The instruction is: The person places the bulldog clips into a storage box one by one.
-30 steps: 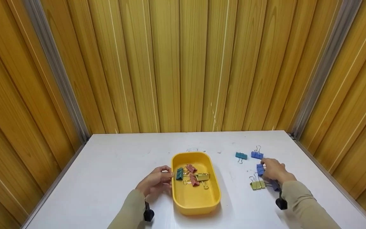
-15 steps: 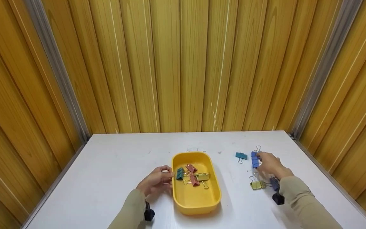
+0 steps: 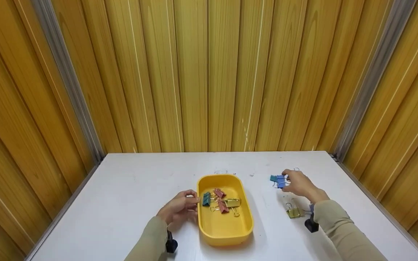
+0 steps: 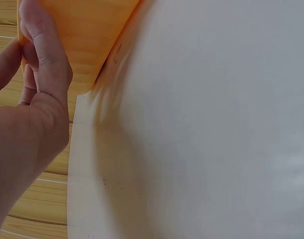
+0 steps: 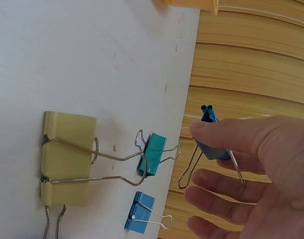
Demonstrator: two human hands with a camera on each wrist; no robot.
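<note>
Presently, the right hand (image 3: 303,185) is pinching a blue clip (image 3: 281,181) above the worktop (image 3: 103,199), toward its far right corner; the left hand (image 3: 178,207) is apparently gripping the yellow tray's (image 3: 225,240) left wall. Sound handling is demanding steady pressure, clear of the loose teal clip (image 3: 273,178).

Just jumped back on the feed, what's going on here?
A person's right hand pinches a blue binder clip above the table; the left hand holds the yellow bin at its left side. Inside lie two red clips, a teal clip and a yellow clip. Right of the bin, at least a loose teal clip, a loose blue clip and a loose yellow clip lie on the table.
</note>
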